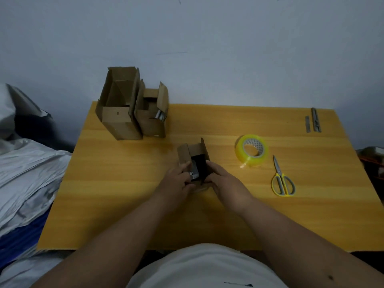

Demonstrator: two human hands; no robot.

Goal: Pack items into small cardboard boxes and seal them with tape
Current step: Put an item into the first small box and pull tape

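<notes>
Way off to the left of where the hands are working there's a heap of crumpled grey plastic sheeting (27, 163) spilling past the edge of the yellow wooden table (124, 204). Up and to the left of the grip, at the far side of the table, stand two open cardboard boxes touching each other: a taller box (119, 113) and a shorter box (151, 119) just to its right, and the shorter one has something silvery poking out of its right side, can't tell what it is. Then the main bit: the left hand (176, 181) and right hand (224, 179) are both wrapped around a small cardboard box (193, 154) near the middle of the table, one on each side, flaps up and the top open. Left fingers are curled in at the opening, pinching a small shiny metal item (194, 173) that sits against the dark inside of the box, so that hand is closed on the item while the right hand clasps the box wall. Right of the grip and a little further back lies a roll of clear tape (251, 150) on its side, then yellow-handled scissors (282, 179) just beside it, blades shut. Far back right, well apart from the hands, lie two thin metal strips (313, 121).
</notes>
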